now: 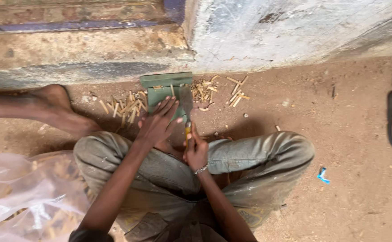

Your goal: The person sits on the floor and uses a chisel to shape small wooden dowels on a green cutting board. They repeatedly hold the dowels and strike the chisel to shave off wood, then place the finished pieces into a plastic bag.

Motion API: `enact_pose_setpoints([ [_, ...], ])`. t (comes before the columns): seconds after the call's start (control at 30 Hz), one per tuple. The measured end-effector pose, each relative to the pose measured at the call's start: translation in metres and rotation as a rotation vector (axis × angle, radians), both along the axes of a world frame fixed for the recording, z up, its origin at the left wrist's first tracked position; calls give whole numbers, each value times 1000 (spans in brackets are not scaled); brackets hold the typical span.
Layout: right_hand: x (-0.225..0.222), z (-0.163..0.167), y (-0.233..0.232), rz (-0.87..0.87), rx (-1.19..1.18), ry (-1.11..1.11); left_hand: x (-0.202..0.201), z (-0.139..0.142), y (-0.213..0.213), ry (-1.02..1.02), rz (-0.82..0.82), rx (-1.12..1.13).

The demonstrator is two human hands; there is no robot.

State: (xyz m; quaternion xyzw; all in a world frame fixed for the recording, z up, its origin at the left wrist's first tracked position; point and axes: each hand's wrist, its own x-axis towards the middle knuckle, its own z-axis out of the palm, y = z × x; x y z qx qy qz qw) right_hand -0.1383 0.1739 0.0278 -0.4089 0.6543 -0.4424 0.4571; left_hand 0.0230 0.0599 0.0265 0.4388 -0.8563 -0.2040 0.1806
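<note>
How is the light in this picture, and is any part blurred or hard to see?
Head view: soft, even daylight, no glare; a faint shadow lies on the ground before the knees. The left hand and the knife in the right hand look slightly blurred. The plastic bag at the lower left is hazy.

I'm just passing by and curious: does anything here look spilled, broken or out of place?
Short cut wood sticks lie scattered on the dirt either side of the green block, not piled. A small blue scrap lies alone on the ground to the right. Nothing looks broken.
</note>
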Motion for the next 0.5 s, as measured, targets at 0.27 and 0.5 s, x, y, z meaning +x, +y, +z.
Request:
enact_pose_setpoints([
  [0.27, 9, -3, 17, 90, 0, 8, 0, -12, 32, 62, 30, -54],
  [0.5, 7, -17, 14, 119, -5, 168, -12, -32, 29, 69, 4, 46],
])
